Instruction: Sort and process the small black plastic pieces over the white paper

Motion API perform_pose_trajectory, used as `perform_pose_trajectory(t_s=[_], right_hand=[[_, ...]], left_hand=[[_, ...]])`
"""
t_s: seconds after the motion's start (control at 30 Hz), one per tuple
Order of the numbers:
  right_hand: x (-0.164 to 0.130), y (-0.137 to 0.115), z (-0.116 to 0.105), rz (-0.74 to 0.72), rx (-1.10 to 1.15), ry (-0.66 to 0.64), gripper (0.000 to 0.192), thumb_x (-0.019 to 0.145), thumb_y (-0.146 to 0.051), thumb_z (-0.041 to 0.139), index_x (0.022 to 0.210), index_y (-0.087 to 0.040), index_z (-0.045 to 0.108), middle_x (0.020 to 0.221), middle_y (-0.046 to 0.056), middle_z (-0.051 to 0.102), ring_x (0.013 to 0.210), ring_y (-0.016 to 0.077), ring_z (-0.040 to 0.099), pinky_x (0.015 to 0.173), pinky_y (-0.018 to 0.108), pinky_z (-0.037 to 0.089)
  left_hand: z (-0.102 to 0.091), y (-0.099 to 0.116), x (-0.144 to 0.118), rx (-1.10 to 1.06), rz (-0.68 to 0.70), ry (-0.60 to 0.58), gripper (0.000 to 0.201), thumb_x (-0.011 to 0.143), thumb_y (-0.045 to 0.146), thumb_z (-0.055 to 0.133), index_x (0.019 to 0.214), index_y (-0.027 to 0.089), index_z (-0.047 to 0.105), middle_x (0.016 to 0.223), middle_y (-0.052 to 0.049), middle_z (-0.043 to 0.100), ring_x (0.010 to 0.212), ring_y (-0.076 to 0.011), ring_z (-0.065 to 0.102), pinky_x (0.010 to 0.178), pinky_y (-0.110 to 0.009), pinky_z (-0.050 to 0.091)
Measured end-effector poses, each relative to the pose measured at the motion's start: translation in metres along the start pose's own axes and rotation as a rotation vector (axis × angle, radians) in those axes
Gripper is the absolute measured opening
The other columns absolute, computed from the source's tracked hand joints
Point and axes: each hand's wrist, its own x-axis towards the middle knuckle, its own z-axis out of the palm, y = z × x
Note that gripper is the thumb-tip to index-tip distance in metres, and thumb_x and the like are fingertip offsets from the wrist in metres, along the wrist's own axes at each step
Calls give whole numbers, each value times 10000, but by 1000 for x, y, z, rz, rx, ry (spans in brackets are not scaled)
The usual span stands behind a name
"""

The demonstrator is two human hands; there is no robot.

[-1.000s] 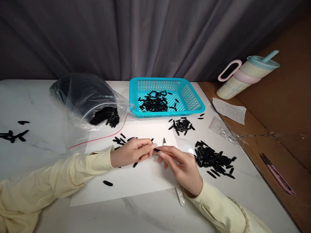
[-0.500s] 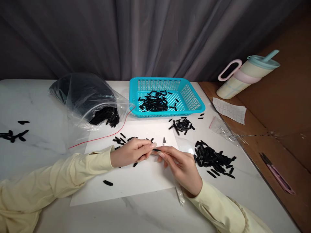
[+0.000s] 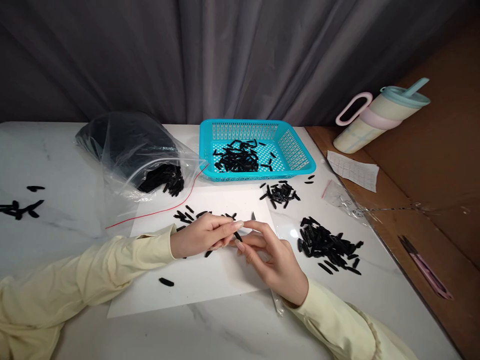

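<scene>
Over the white paper (image 3: 146,302), my left hand (image 3: 205,234) and my right hand (image 3: 276,260) meet at their fingertips. Between them is a small slim black strip (image 3: 237,235); both thumbs and forefingers are closed at its ends. What kind of thing the strip is, I cannot make out. Similar black strips (image 3: 183,216) lie on the paper beyond my left hand, and one loose strip (image 3: 166,282) lies nearer to me. A grey pointed tip (image 3: 253,216) shows just behind my right hand, the rest of it hidden.
A blue basket (image 3: 258,175) holds many black strips. Left of it, a clear zip bag (image 3: 123,150) spills more. Strip piles lie right of the paper (image 3: 330,247) and before the basket (image 3: 281,192). Pink-handled snips (image 3: 427,270) and a tumbler (image 3: 369,120) are on the right.
My right hand has shifted slightly left and turned, its forefinger now raised and bent over the strip. The strip has tilted from nearly level to slanting. My left hand is nearly still.
</scene>
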Motion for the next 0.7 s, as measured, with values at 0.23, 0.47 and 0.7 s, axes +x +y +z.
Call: perform_pose_trajectory(t_s=[0.23,0.47,0.7], right_hand=[[0,0,-2,-14,-49,22,424,867,-141,474,1281,-181,392,634,-33,624,580,102,577,604,202,477],[0,-4,-3,4,-84,148,264,851,-176,530,1114,-190,543,685,-16,697,533,95,592,551,194,486],[0,0,0,-69,-216,358,167,776,-201,665,891,-204,544,697,-27,719,550,100,647,513,168,508]], left_hand=[[-1,1,1,-59,-44,-12,490,855,537,394,533,168,392,399,77,328,343,-38,269,368,-197,231],[1,4,0,-54,-19,-4,421,838,427,494,527,174,364,410,86,318,384,-39,251,392,-199,225],[0,3,0,-73,-23,-10,365,872,429,433,616,171,404,416,98,331,369,-41,257,401,-197,232]])
